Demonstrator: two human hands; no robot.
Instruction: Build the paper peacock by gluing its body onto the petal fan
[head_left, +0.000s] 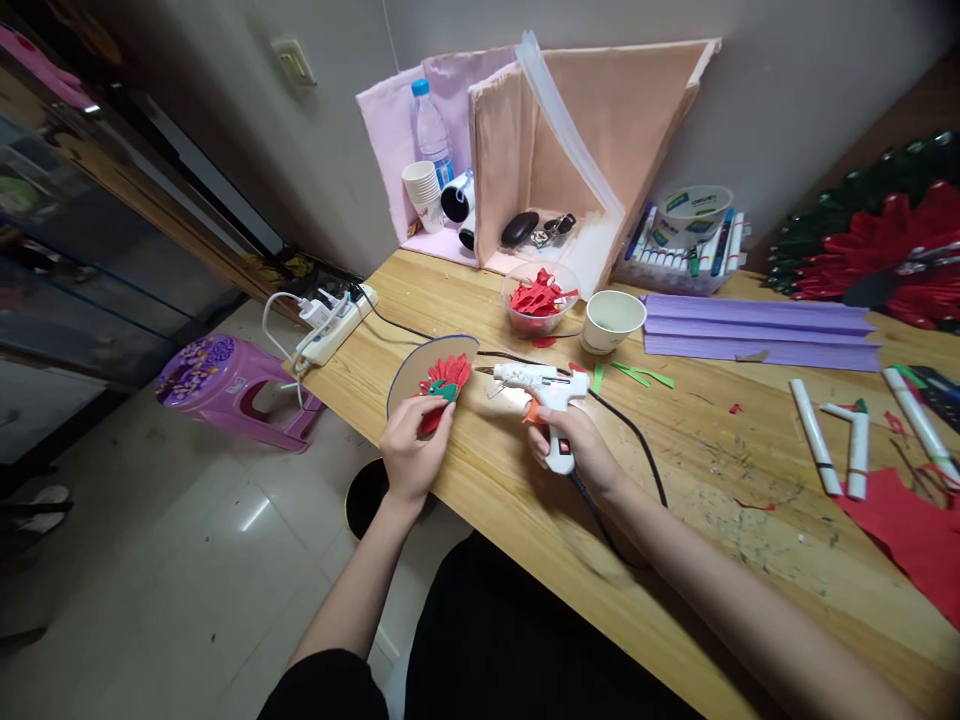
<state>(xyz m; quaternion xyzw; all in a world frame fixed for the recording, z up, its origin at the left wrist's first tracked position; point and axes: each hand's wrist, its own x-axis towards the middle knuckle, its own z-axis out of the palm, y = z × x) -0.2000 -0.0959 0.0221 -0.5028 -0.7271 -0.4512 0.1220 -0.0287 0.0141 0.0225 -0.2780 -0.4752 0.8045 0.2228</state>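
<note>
My left hand (414, 445) is closed on a tan cardboard piece (409, 372) with a dark curved edge, held tilted at the table's front edge. Red petals (453, 370) and a green piece (442, 390) sit on the cardboard, partly covered by my fingers. In my right hand (574, 445) is a white hot glue gun (536, 383), gripped by its handle near the orange trigger. Its nozzle points left, close to the red petals but apart from them. A clear bowl of red scraps (541, 298) and a paper cup (613, 322) stand behind the gun.
The gun's black cord (641, 445) loops over the table. A power strip (336, 328) lies at the left corner, above a pink stool (240, 390). Purple folded paper (757, 330), white markers (816, 437) and red paper (904, 530) lie rightward. Painted boxes (592, 110) stand against the wall.
</note>
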